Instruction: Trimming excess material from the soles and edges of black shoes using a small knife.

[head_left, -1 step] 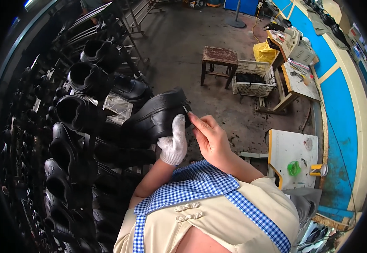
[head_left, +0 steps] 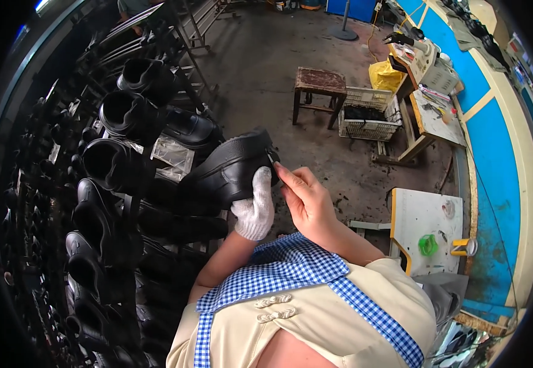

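A black leather shoe (head_left: 226, 165) is tilted in front of me, with its heel end up and to the right. My left hand (head_left: 256, 208), in a white knitted glove, grips it from below, the thumb pressed along its side. My bare right hand (head_left: 306, 199) is closed in a pinch at the shoe's heel end. From its fingertips a slim tool with a pale, shiny tip (head_left: 270, 158) reaches the shoe's edge. Most of the tool is hidden by my fingers and the shoe, so its exact kind cannot be made out.
Racks of black shoes (head_left: 116, 162) fill my left side. Ahead stand a worn brown stool (head_left: 320, 80) and a white plastic crate (head_left: 370, 129). At right are a white-topped table (head_left: 422, 214) with a green container (head_left: 427, 245), and a workbench (head_left: 441, 119). A person (head_left: 133, 9) is at the far left.
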`<state>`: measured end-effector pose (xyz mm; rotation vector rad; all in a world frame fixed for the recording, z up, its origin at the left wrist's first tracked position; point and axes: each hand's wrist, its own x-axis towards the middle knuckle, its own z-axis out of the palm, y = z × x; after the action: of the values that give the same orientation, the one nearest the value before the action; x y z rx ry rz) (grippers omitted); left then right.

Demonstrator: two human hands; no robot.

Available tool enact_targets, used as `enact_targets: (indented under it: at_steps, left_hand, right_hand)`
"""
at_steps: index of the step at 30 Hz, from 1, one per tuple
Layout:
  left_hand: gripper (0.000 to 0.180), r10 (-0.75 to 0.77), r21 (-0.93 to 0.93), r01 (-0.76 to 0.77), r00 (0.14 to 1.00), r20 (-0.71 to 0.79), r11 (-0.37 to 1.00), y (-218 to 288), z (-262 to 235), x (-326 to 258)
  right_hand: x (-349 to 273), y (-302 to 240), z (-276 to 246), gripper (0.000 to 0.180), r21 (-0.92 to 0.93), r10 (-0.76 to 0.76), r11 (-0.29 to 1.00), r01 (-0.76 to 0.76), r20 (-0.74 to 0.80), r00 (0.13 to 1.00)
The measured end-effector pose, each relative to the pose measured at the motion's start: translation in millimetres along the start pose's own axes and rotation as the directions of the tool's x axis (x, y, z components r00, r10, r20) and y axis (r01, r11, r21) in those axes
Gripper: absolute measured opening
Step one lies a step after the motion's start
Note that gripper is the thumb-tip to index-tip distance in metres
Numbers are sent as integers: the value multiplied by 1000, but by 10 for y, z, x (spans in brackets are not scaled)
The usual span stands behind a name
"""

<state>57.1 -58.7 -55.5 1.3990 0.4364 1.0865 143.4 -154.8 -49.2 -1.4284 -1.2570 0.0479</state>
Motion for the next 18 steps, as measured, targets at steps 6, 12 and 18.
enact_targets:
  at_steps: [6,12,18]
  left_hand:
    - [40,-105,-83,107,994,29,991,-17,124,-95]
    - [37,-270,-428,295,955,120,854,55,104,-45]
    - [33,-86,-120,100,989,118,988,-165,27,-21]
  right_hand:
    - [267,181,-146,39,68,-19,997,23,-53,998]
    - [298,252,-266,40,133,105,986,-97,-58,993]
    - [439,234,-193,14,-327,-281,918,224,-138,950]
